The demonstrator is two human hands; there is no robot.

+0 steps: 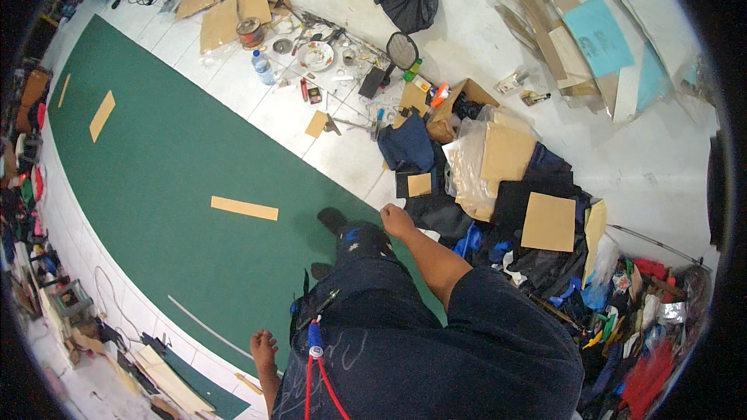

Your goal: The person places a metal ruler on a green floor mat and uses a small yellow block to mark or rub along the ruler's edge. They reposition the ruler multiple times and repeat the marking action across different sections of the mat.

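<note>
I stand on a long dark green mat (171, 163). My left hand (264, 350) hangs low beside my hip, its fingers loosely bent and slightly apart, with nothing seen in it. Held out in front of my body, my right hand (398, 221) is curled into a fist over the mat's edge; no object shows in it. On the mat lie a tan cardboard strip (244, 208), a slanted cardboard piece (102, 116) farther off and a thin sliver (64, 89) at the far left. A red lanyard (327, 389) hangs down my dark shirt.
Along the wall at right lie dark cloths, cardboard sheets (548, 222) and a cardboard box (467, 101). Farther on are a plate (316, 56), a water bottle (263, 68) and small tools. Mixed scraps (646, 319) pile up at the lower right. More clutter lines the left side.
</note>
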